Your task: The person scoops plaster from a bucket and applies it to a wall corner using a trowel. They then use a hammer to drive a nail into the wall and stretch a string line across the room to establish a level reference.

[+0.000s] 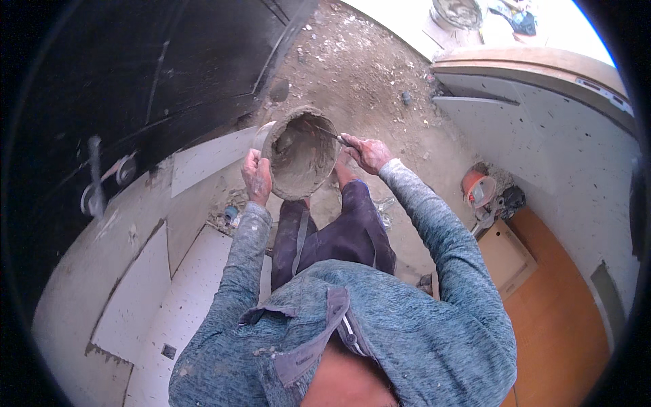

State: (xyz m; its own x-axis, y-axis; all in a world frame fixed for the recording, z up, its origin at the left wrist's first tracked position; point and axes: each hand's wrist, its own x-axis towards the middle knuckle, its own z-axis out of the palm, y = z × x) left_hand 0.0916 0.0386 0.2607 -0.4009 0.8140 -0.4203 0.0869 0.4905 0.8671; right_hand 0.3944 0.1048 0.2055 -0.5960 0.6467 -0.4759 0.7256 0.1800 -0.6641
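Observation:
A round bucket (264,138), its rim and inside caked with grey-brown mortar (293,173), is tilted with its mouth toward me in front of my legs. My left hand (257,178) grips the near left side of the bucket, fingers wrapped at the rim. At the opposite side, my right hand (368,154) is closed around the handle of a thin metal tool, apparently a trowel (332,134), which reaches over the rim into the bucket. Its working end lies against the mortar inside and is hard to make out. Both hands are dusted with dried mortar.
Rubble and dust cover the floor (366,74). To the right lie an orange-red container (479,188) and an orange-brown board (553,305). A dark door (135,81) stands at left beside tiled wall panels (139,292). Another bucket (460,12) sits beyond the threshold.

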